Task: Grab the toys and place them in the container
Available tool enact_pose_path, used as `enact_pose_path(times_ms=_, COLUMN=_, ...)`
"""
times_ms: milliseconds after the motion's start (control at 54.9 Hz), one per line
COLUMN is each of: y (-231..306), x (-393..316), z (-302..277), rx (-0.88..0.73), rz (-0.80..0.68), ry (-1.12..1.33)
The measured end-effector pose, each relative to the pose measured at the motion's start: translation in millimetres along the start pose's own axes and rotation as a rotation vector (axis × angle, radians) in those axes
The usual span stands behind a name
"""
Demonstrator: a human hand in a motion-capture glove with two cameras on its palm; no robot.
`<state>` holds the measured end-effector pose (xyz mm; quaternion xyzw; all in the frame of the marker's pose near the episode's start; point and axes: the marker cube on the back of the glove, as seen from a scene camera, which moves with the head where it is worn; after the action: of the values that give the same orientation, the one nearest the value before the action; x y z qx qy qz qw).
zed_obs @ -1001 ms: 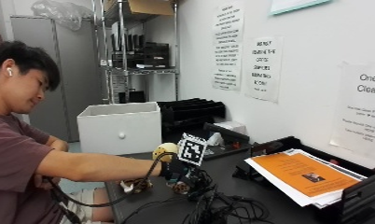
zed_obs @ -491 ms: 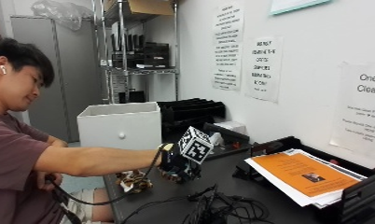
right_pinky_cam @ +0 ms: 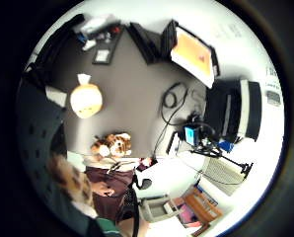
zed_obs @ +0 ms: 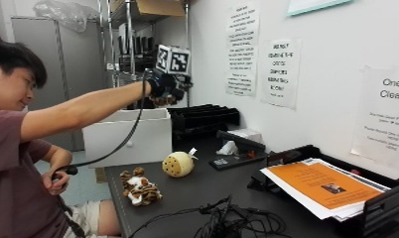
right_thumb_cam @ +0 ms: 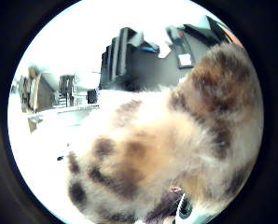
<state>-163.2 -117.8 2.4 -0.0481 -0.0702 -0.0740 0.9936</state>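
— How many toys are you seeing?

— Three. A striped tiger toy (zed_obs: 141, 187) and a round yellow toy (zed_obs: 178, 164) are lying on the dark desk (zed_obs: 206, 191), close to each other but not touching. The third one, a spotted furry toy (zed_obs: 165, 100), is up in the air in the gloved hand (zed_obs: 164, 86).

— And how many boxes?

— One white box (zed_obs: 128, 136). It is standing past the far end of the desk, and the hand is hanging over it.

— Is one view showing more than the others?

— Yes. The thumb side view is almost filled by the spotted fur (right_thumb_cam: 176, 154), so the toy is lying right against the palm. The little finger view is looking down at the desk (right_pinky_cam: 132, 98) and showing the tiger toy (right_pinky_cam: 112, 144) and the yellow toy (right_pinky_cam: 86, 99) from above. The outside view is barely showing the furry toy, only a bit under the glove.

— What is the hand doing?

— Its fingers are curling around the spotted toy and holding it up high.
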Motion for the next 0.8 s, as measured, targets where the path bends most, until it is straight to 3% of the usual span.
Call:
enact_pose_path(times_ms=182, y=15.1, x=-119.3, z=-40.5, rx=0.055, rz=-0.184, ry=0.052)
enact_pose_path(times_ms=419, y=7.8, x=-276.3, z=9.3, rx=0.014, rz=-0.416, ry=0.134)
enact_pose_path(times_ms=510, y=17.0, x=-285.2, z=29.4, rx=0.033, rz=-0.498, ry=0.123)
enact_pose_path(times_ms=637, y=17.8, x=-313.1, z=66.8, rx=-0.035, rz=-0.540, ry=0.296)
enact_pose_path(times_ms=801, y=2.5, x=-325.5, z=90.0, rx=-0.047, rz=-0.483, ry=0.480)
